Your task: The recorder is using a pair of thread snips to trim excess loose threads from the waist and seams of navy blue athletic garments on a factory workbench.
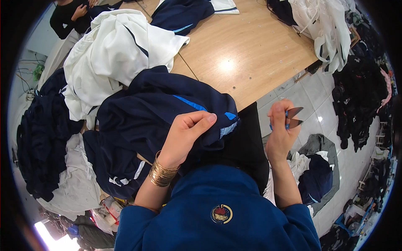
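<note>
Two bare hands are working over a dark navy garment (159, 113) that is lying bunched at the near edge of the wooden worktop (247, 54) and spilling down toward the person's lap. The left hand (186, 134), wearing a stack of gold bangles (163, 171) at the wrist, is pinching a fold of the navy cloth between thumb and fingers, close to a bright blue stripe (190, 103) and a pale blue trim at the garment's edge. The right hand (280, 129) is lifted clear of the worktop, out over the white tiled floor (322, 113), and is clenched around a small pair of thread snips (293, 118) with a blue grip; the two metal blades are standing apart, pointing right, and are touching no cloth. The snips and the garment are well apart.

Behind the navy garment, a heap of white garments (113, 58) with dark piping is resting on the worktop, and another navy piece (184, 14) is lying at the far edge. More white clothing (326, 29) is hanging off the far right corner. Dark clothing piles (42, 134) are sitting at the left, and a small pile of grey, white and navy cloth (316, 167) is lying on the floor at the right. Another person in a black sleeve (67, 16) is standing at the upper left.
</note>
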Demonstrator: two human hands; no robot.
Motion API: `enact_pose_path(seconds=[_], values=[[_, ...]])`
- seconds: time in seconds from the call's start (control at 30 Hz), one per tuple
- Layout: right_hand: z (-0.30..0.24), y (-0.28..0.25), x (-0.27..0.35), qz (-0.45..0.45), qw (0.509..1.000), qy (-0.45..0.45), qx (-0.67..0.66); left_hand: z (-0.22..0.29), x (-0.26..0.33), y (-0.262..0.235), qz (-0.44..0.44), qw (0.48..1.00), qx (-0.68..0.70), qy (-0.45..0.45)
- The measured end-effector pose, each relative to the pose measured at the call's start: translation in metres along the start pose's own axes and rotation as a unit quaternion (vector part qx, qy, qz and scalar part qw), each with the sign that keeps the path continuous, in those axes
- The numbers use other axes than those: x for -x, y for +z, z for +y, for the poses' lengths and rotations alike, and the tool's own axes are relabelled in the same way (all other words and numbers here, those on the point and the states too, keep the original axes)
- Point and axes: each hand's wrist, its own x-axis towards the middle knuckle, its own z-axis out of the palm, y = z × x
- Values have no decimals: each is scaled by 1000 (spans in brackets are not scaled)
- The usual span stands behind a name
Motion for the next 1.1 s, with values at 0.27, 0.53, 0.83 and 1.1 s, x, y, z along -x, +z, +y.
enact_pose_path(seconds=[0.27,0.53,0.83,1.1], values=[[-8,13,7,-296,881,-222,294,0,-1,4,-16,1000,-3,24],[-13,6,8,-64,997,43,4,1,3,2,8,999,-42,21],[-10,8,12,-120,989,-22,89,4,7,4,12,998,-57,34],[-8,-1,7,-278,959,-17,47,2,5,-5,26,999,-10,25]])
